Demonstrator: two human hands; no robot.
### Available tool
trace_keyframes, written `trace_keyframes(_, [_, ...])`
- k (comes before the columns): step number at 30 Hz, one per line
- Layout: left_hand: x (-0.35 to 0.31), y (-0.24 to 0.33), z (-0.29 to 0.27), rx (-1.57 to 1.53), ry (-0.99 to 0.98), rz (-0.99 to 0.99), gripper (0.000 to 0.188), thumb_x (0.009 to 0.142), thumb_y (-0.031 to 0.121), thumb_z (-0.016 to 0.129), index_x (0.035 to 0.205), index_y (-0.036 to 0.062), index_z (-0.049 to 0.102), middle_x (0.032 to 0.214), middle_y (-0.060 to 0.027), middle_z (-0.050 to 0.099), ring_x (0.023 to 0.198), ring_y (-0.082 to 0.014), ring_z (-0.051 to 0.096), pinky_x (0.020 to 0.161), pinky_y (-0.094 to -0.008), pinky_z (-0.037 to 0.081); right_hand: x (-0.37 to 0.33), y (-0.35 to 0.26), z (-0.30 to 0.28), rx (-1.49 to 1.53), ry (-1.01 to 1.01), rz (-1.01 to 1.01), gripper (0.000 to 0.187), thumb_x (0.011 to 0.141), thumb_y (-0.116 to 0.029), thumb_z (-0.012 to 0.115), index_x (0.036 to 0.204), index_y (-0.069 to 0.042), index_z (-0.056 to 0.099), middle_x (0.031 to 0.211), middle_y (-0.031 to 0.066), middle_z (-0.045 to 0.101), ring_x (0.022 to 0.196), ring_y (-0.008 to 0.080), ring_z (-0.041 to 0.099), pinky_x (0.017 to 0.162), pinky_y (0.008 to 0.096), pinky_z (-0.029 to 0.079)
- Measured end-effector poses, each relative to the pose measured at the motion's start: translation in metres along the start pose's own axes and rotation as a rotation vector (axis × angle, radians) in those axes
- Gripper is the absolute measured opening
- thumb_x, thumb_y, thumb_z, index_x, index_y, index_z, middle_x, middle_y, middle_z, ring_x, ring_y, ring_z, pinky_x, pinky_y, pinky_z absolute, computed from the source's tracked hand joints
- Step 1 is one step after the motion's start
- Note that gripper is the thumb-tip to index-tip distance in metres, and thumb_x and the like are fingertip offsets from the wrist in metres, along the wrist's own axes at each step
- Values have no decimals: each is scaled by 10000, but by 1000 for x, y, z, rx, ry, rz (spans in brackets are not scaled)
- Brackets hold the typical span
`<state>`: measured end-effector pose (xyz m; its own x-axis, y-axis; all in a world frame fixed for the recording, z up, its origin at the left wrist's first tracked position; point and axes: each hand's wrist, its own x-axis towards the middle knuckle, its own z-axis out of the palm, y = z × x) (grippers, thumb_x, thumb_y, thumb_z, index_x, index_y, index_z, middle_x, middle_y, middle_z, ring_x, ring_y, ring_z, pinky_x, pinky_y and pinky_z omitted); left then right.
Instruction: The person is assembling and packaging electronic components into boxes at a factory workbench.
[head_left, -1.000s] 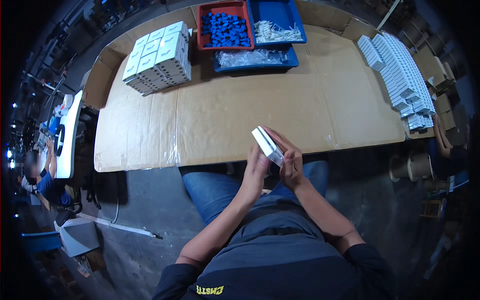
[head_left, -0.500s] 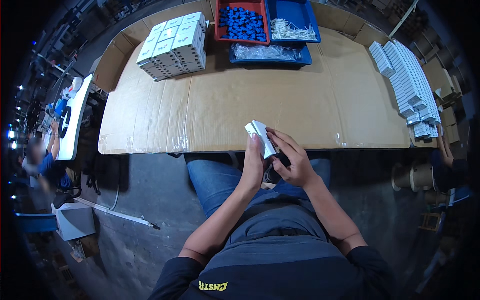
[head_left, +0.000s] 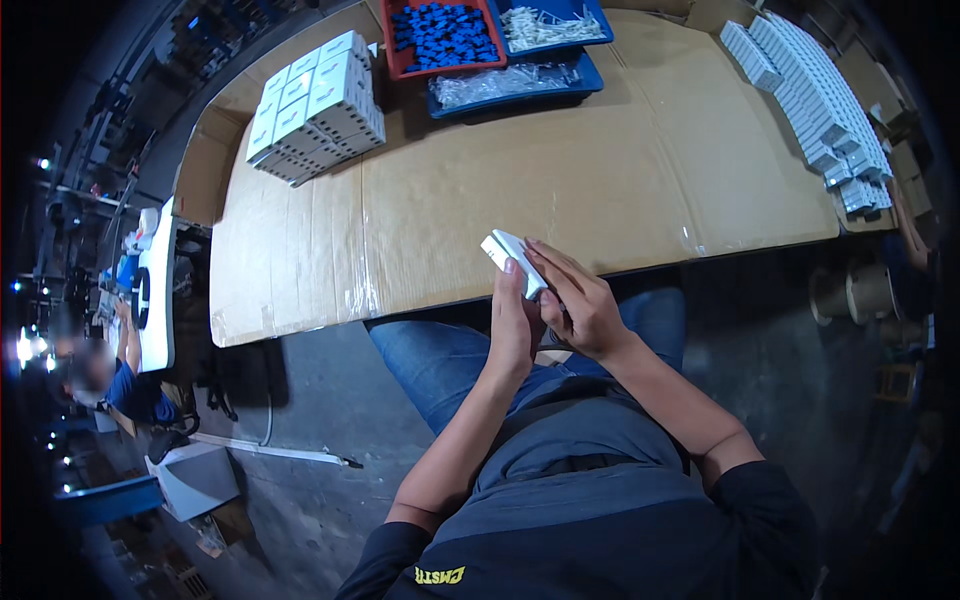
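A small white carton (head_left: 517, 264) is held slantwise between my two hands, just over the front edge of the cardboard-covered table (head_left: 480, 185). My left hand (head_left: 512, 330) grips it from the left and below, its thumb up along the near face. From the right, my right hand (head_left: 592, 312) closes on it, fingers lying along its far right side and thumb near its lower end. Part of the carton is hidden behind my fingers.
A block of stacked white cartons (head_left: 315, 100) stands back left. A red tray (head_left: 440, 73) of blue parts adjoins a blue tray (head_left: 565, 45) of white pieces; a lower blue tray (head_left: 515, 106) holds clear plastic. Rows of small white boxes (head_left: 810, 100) line the right. Another person (head_left: 145, 395) sits left.
The whole view has tilted, so the table's left end sits lower and its right end higher. My right thumb has shifted up closer to the carton, which stays in both hands.
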<state>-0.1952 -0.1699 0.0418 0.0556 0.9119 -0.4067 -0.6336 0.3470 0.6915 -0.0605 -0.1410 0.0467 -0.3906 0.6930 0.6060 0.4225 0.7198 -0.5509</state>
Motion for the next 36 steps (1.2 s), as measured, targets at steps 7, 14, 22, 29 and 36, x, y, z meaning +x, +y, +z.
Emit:
trace_keyframes(7, [11, -13, -3, -65, 18, -40, 549, 1055, 595, 480, 1255, 90, 561, 971, -8, 636, 842, -102, 634, 732, -286, 543, -8, 9, 10, -83, 32, 19, 396, 1016, -176, 566, 1281, 114, 617, 1253, 264, 688, 1138, 384, 705, 947, 421, 591])
trace_keyframes(14, [16, -21, -7, -53, 99, 14, 512, 1063, 572, 464, 1238, 99, 553, 947, 7, 614, 797, -78, 609, 665, -244, 523, -6, 15, 21, -67, 66, -32, 388, 1008, -157, 552, 1254, 136, 622, 1218, 277, 700, 1093, 399, 725, 907, 426, 611])
trace_keyframes(22, [10, -23, -15, -45, 0, 117, 632, 1075, 504, 423, 1606, 185, 301, 1197, -65, 579, 1021, -131, 605, 869, -299, 538, -10, 12, 21, 50, 29, -11, 409, 1007, -151, 522, 1276, 146, 604, 1270, 298, 668, 1161, 422, 690, 984, 461, 577])
trace_keyframes(29, [18, -7, -28, 344, -109, 510, 1119, 818, 293, 731, 1679, 177, 25, 1545, -205, 361, 1365, -302, 473, 1131, -446, 408, -3, 10, -4, 411, -71, 343, 513, 1069, -335, 527, 1387, 65, 568, 1390, 222, 611, 1239, 319, 635, 1061, 358, 476])
trace_keyframes(36, [15, -6, -30, 452, -225, 625, 1034, 913, 553, 690, 1646, 85, 131, 1613, -185, 288, 1355, -309, 495, 1108, -447, 438, 11, 5, -12, 990, -226, 930, 584, 957, -196, 754, 1448, 15, 517, 1286, 127, 635, 1157, 153, 618, 967, 314, 521])
